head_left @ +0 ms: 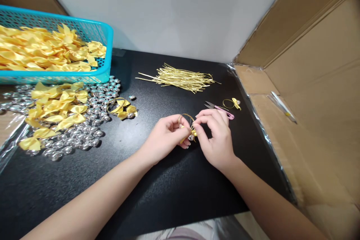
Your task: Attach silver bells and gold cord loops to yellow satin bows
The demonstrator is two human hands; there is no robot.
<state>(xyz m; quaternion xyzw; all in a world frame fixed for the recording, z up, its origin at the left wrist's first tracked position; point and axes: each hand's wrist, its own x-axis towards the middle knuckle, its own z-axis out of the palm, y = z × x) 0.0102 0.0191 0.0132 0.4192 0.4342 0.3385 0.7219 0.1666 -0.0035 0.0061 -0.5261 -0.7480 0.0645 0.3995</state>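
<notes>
The loop, a gold ring carrying a yellow bow and a silver bell, is held just right of centre in the frame, above the table. The left hand has thumb and fingers closed on it, the bell facing out between the hands; I judge this grip is there to steady the piece. The right hand brings thumb and forefinger together on the loop's right side, apparently for the finer work; exactly what lies between those tips I cannot tell.

Near the right hand lie pink scissors, blades pointing away from it, and beyond them, right of centre, a second ring with bow and bell. Gold ties lie bunched at upper centre, roughly lengthwise, probably for easy picking.

At left, loose bells surround a heap of bows, both seemingly within the left hand's reach. Further ringed pieces rest beside them. A blue basket, upper left, contains more bows, presumably to keep the bulk off the work area.
</notes>
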